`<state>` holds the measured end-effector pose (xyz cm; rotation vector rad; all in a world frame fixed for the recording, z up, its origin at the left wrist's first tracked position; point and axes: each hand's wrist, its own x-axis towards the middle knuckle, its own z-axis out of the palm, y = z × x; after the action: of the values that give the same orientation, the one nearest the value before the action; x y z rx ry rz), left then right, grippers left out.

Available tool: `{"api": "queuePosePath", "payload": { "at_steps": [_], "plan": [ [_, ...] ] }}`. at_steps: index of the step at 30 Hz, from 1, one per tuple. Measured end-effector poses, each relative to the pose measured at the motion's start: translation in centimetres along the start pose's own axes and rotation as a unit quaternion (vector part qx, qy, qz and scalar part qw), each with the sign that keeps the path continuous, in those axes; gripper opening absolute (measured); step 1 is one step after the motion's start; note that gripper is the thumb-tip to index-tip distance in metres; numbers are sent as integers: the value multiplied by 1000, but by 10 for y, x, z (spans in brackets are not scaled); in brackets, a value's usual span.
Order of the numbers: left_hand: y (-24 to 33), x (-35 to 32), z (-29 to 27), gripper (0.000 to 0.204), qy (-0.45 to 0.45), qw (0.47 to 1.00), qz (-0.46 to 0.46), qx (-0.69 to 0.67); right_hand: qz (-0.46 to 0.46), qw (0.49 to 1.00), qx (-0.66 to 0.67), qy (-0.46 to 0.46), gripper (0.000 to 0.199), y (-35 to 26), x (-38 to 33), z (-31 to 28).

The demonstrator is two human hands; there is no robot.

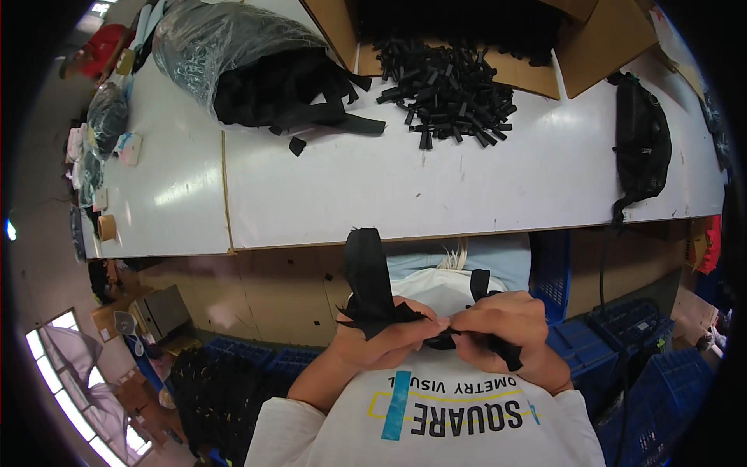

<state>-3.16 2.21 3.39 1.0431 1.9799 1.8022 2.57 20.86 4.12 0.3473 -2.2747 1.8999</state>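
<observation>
Both my hands meet in front of my chest, below the table's near edge, pinching black fabric strips between them. My left hand (pixel 389 338) is closed on a wide black fabric strip (pixel 367 268) whose frayed end stands up past the fingers. Black cloth also shows around my right hand (pixel 502 327), one piece above the knuckles and one hanging below. The fingertips nearly touch, so the spot where the pieces join is hidden. Further off on the table lie a heap of small black pieces (pixel 455 93) and more black strips (pixel 280 89) spilling from a clear plastic bag (pixel 226 39).
A white table (pixel 311 187) spans ahead of me. An opened cardboard box (pixel 599 47) stands behind the heap, and a black mesh pouch (pixel 642 140) lies at right. Blue plastic crates (pixel 583 350) flank me below. A person in red (pixel 101 50) is at far left.
</observation>
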Motion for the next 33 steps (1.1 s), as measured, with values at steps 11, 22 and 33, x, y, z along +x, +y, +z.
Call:
{"api": "queuePosePath", "payload": {
  "at_steps": [11,22,33],
  "plan": [
    [-4,-14,-4,22,-61,995,-73,2,31,999,-37,22,27,-10,0,5],
    [-12,-7,7,24,5,995,52,85,60,995,-24,76,27,-6,-4,17],
    [-18,-5,9,30,28,990,95,102,63,991,12,114,25,3,-5,26]
  ]
}}
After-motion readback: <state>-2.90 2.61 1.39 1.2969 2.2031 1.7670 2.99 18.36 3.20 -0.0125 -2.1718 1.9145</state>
